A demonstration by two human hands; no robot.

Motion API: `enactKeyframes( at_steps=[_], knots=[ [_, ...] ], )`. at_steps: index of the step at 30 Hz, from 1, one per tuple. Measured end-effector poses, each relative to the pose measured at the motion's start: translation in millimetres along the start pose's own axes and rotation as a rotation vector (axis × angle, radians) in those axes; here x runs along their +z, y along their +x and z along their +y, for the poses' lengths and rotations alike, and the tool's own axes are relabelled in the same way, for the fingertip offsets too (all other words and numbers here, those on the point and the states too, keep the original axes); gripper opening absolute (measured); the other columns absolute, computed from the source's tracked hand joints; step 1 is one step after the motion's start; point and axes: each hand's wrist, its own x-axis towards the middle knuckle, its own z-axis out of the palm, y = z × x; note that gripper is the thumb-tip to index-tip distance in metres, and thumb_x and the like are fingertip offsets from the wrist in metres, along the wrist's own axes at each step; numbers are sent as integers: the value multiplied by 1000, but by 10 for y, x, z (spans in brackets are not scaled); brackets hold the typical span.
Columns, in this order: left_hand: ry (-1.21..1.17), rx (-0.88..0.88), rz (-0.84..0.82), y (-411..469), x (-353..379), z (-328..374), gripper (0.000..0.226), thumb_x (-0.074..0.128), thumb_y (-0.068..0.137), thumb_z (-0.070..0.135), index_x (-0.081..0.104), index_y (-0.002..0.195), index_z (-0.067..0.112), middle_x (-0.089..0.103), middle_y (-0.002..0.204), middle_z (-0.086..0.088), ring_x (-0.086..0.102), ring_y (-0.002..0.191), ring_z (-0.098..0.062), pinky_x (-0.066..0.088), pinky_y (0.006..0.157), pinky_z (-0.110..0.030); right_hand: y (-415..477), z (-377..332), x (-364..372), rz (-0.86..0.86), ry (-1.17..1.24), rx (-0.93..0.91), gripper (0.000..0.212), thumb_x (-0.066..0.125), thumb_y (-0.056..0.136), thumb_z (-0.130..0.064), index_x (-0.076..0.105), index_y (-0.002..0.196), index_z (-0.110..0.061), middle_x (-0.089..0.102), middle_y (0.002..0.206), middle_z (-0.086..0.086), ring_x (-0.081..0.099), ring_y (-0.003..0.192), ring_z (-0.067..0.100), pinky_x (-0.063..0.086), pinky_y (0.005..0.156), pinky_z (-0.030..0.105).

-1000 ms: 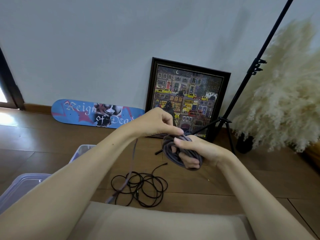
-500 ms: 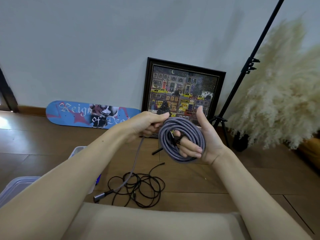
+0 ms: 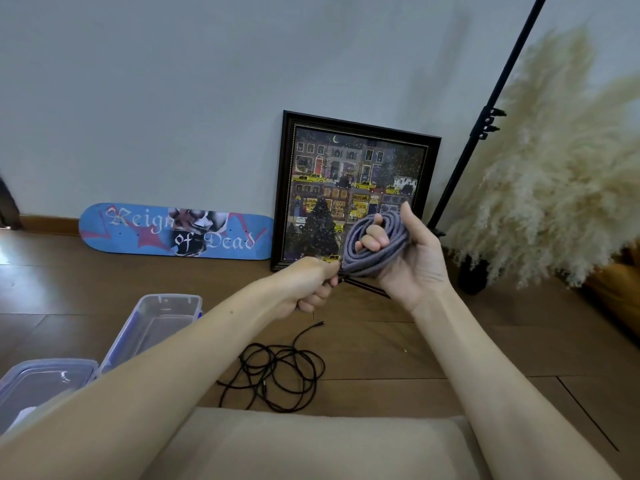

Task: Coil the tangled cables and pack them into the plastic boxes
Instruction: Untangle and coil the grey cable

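A grey braided cable (image 3: 372,249) is wound into a coil around the fingers of my right hand (image 3: 412,261), held up in front of the framed picture. My left hand (image 3: 311,284) is just left of and below the coil, fingers closed on the cable's loose end where it leaves the coil. A thin black cable (image 3: 277,374) lies tangled on the wooden floor below my hands. Two clear plastic boxes stand at the left: one open box (image 3: 162,320) and a nearer one (image 3: 45,382) partly hidden by my left forearm.
A blue skateboard deck (image 3: 173,232) and a framed picture (image 3: 353,174) lean on the wall. A black tripod stand (image 3: 485,129) and pampas grass (image 3: 561,168) fill the right side. A beige cushion (image 3: 311,445) lies along the bottom edge.
The hanging tail of the grey cable has been drawn up out of sight. My left hand dropped to the coil's lower left, and my right hand turned the coil edge-on and lifted it slightly.
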Motion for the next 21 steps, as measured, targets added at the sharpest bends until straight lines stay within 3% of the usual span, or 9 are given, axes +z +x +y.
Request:
enactKeyframes(
  at_steps=[4,8,13,16,18,21],
  knots=[
    [84,17,25,-21,72,2,37,32,102,35,43,73,16,29,41,10,19,32,-5,13,34,-15,4,8,50,26,-141,-68,18,57,86,-26,50,80,-10,49,64,2,52,60,17,49,78,33],
    [220,15,14,-43,99,-27,35,35,102,34,48,77,15,32,41,10,21,30,-5,16,33,-14,71,97,57,104,-489,-126,24,56,92,-21,49,73,-8,53,65,4,56,62,17,49,74,36],
    [305,31,-23,-77,162,2,36,38,101,31,51,73,14,32,37,10,21,30,-6,16,34,-15,114,165,-21,181,-911,-228,40,61,93,-29,58,64,-2,62,61,5,61,70,21,51,89,45],
    [361,67,-24,-112,208,51,36,41,100,30,53,70,13,35,40,7,24,29,-6,19,35,-17,119,203,-12,197,-1160,-241,39,61,92,-33,61,92,6,63,61,-1,60,64,13,53,72,29],
    [402,125,-23,-142,215,101,35,43,100,25,54,70,10,37,45,3,27,27,-3,23,33,-16,125,232,-15,208,-1267,-210,50,64,90,-34,47,116,6,62,65,-1,58,57,4,49,58,20],
    [563,225,-17,-180,185,157,25,45,98,13,58,77,7,43,52,5,38,34,-2,26,35,-10,137,299,-21,221,-1496,-113,67,64,89,-38,26,126,1,41,69,-5,44,54,4,34,47,20]
  ],
)
